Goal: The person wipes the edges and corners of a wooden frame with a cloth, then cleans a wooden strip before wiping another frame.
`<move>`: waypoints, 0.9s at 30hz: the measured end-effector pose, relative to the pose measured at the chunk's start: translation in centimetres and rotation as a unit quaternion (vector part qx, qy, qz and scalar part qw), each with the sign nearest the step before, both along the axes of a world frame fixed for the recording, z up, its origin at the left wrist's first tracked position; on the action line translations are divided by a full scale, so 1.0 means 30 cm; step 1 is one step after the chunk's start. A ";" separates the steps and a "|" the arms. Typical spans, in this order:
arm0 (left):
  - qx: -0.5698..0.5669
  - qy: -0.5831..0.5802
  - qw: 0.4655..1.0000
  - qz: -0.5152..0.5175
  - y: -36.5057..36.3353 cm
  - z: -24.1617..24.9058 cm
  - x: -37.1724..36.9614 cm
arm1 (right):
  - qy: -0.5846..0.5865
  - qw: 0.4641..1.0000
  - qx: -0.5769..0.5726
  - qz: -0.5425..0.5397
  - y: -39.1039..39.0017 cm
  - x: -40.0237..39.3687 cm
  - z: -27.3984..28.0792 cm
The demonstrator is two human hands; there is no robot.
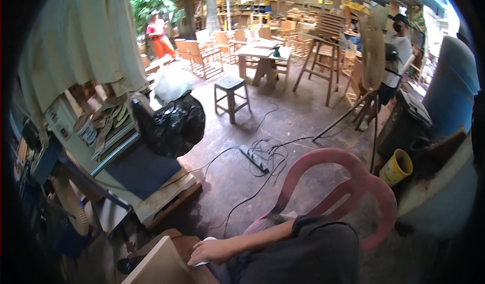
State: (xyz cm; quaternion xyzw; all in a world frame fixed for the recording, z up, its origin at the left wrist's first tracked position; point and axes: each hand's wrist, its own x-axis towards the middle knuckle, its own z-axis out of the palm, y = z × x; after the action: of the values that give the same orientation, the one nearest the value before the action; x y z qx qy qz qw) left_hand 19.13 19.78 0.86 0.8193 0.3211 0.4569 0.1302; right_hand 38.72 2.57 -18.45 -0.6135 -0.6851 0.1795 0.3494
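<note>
My right hand (209, 252) reaches in from the right at the bottom of the view, fingers closed over a small white pad (202, 263), partly hidden beneath them. It rests against a brown wooden piece (185, 244), just right of a pale upright board (156, 264). A dark sleeve (313, 226) covers my upper arm. My left hand does not show.
A pink chair (348, 183) curves behind my arm. Cables and a power strip (253, 159) lie on the floor, with a stool (231, 97) beyond. A machine (116, 142) stands left. Two people (160, 34) (401, 44) stand farther back.
</note>
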 end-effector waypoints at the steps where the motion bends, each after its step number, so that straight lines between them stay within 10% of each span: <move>1: -0.001 -0.009 1.000 -0.007 0.001 -0.006 0.001 | 0.012 1.000 0.008 0.016 0.004 0.002 -0.012; 18: -0.095 0.045 0.994 0.017 0.002 0.001 0.056 | 0.021 0.999 -0.044 0.012 0.040 -0.012 0.020; 24: -0.090 0.025 0.995 -0.045 0.085 -0.054 0.071 | 0.029 0.973 0.057 -0.221 -0.151 0.109 -0.010; 27: -0.093 0.050 0.994 -0.040 0.099 -0.041 0.072 | -0.007 0.938 -0.085 -0.335 -0.298 0.199 -0.037</move>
State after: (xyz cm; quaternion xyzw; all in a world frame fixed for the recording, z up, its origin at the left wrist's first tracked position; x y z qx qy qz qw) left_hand 21.28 22.73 -0.37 0.8376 0.3349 0.3782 0.2078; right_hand 44.69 -6.36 -19.54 -0.8361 -0.4248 0.1057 0.3306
